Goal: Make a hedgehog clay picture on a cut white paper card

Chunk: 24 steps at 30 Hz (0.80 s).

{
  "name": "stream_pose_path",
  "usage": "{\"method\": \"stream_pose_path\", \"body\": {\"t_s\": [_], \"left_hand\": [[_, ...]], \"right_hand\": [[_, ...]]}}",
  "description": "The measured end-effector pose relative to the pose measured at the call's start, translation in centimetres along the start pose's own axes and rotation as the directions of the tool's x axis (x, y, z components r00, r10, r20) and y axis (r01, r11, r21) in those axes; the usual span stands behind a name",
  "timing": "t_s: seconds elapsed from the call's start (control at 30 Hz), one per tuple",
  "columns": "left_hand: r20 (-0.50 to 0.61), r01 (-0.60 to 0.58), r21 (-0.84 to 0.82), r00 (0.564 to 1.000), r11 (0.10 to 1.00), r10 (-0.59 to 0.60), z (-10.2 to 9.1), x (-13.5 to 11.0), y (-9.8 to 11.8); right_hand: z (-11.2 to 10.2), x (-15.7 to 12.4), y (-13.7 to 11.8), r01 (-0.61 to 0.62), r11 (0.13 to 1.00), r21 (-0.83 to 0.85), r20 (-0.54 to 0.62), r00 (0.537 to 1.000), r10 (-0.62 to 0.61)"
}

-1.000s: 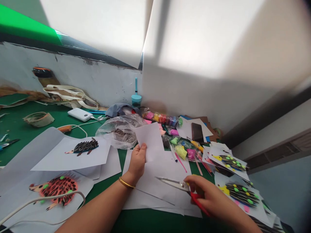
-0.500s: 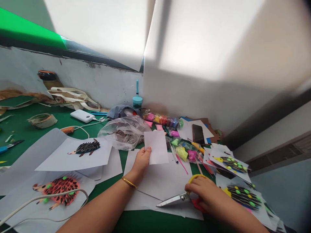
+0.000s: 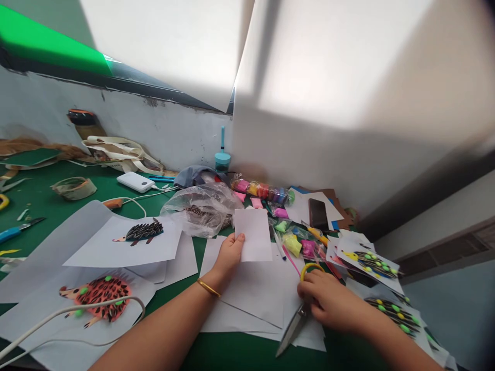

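My left hand (image 3: 229, 253), with a gold bangle at the wrist, is closed on the edge of a small white paper piece (image 3: 254, 236), held upright above larger white sheets (image 3: 255, 288). My right hand (image 3: 327, 299) grips the scissors (image 3: 296, 327) by their yellow handle. The blades are together and point down toward the table's near edge, over the sheets' lower right corner. Beside the right hand lies a pink clay tool (image 3: 291, 258), partly covered by the scissors' handle.
Hedgehog pictures with sunflower seeds lie left (image 3: 145, 232) and right (image 3: 373, 263). A plastic bag of seeds (image 3: 201, 211), clay packets (image 3: 292, 243) and a phone (image 3: 317, 214) sit behind. A white cable (image 3: 69, 312) crosses the left side. A blue-handled knife (image 3: 19, 232) lies far left.
The scissors have swung from pointing left to pointing down toward me in my right hand. My left hand still holds the paper piece. The whole view has shifted slightly.
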<state>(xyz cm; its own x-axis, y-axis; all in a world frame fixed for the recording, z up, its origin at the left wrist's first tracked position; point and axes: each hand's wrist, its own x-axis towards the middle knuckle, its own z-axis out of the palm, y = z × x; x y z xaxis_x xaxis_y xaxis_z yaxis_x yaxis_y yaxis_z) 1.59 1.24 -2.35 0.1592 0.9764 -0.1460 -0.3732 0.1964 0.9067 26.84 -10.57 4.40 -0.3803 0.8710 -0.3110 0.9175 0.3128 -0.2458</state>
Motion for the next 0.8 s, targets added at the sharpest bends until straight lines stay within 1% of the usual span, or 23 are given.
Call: {"method": "stream_pose_path", "body": {"t_s": [0.07,0.13,0.23,0.3,0.33,0.37,0.43,0.5,0.57,0.63,0.73,0.8], "left_hand": [[-0.005,0.000,0.001,1.000,1.000,0.000,0.0,0.0,0.0],[-0.013,0.006,-0.005,1.000,1.000,-0.006,0.0,0.0,0.0],[-0.016,0.012,-0.036,1.000,0.999,-0.013,0.1,0.0,0.1],[-0.023,0.018,-0.057,1.000,0.998,-0.019,0.1,0.0,0.2],[-0.026,0.020,-0.066,0.999,0.998,-0.022,0.1,0.0,0.2],[-0.029,0.021,-0.074,0.999,0.997,-0.023,0.1,0.0,0.3],[-0.032,0.021,-0.083,0.999,0.996,-0.024,0.2,-0.1,0.4],[-0.032,0.023,-0.087,0.999,0.996,-0.026,0.3,-0.1,0.4],[-0.035,0.026,-0.085,0.999,0.996,-0.029,0.3,-0.1,0.4],[-0.033,0.027,-0.082,0.999,0.996,-0.030,0.3,-0.1,0.4],[-0.030,0.020,-0.077,0.999,0.997,-0.022,0.3,-0.1,0.4],[-0.028,0.017,-0.080,0.999,0.997,-0.019,0.3,-0.2,0.4]], "right_hand": [[0.0,-0.2,-0.1,-0.052,0.992,0.114,-0.028,0.998,0.056],[0.4,-0.5,0.0,-0.103,0.951,0.292,-0.028,0.993,0.116],[1.7,-1.3,0.1,-0.162,0.817,0.553,0.003,0.981,0.192],[2.8,-2.0,0.2,-0.176,0.737,0.653,0.001,0.973,0.231],[3.4,-2.4,0.2,-0.185,0.712,0.677,-0.007,0.966,0.258],[3.9,-2.7,0.3,-0.199,0.701,0.685,-0.021,0.956,0.293],[4.8,-3.4,0.5,-0.246,0.720,0.649,-0.063,0.926,0.373],[5.5,-3.9,0.9,-0.303,0.769,0.562,-0.124,0.889,0.441],[6.1,-4.2,1.5,-0.350,0.815,0.462,-0.185,0.860,0.475],[6.5,-4.3,2.2,-0.398,0.836,0.378,-0.237,0.831,0.503],[6.9,-4.1,2.9,-0.497,0.809,0.316,-0.252,0.778,0.576],[6.8,-3.8,2.9,-0.524,0.788,0.324,-0.246,0.757,0.605]]}}
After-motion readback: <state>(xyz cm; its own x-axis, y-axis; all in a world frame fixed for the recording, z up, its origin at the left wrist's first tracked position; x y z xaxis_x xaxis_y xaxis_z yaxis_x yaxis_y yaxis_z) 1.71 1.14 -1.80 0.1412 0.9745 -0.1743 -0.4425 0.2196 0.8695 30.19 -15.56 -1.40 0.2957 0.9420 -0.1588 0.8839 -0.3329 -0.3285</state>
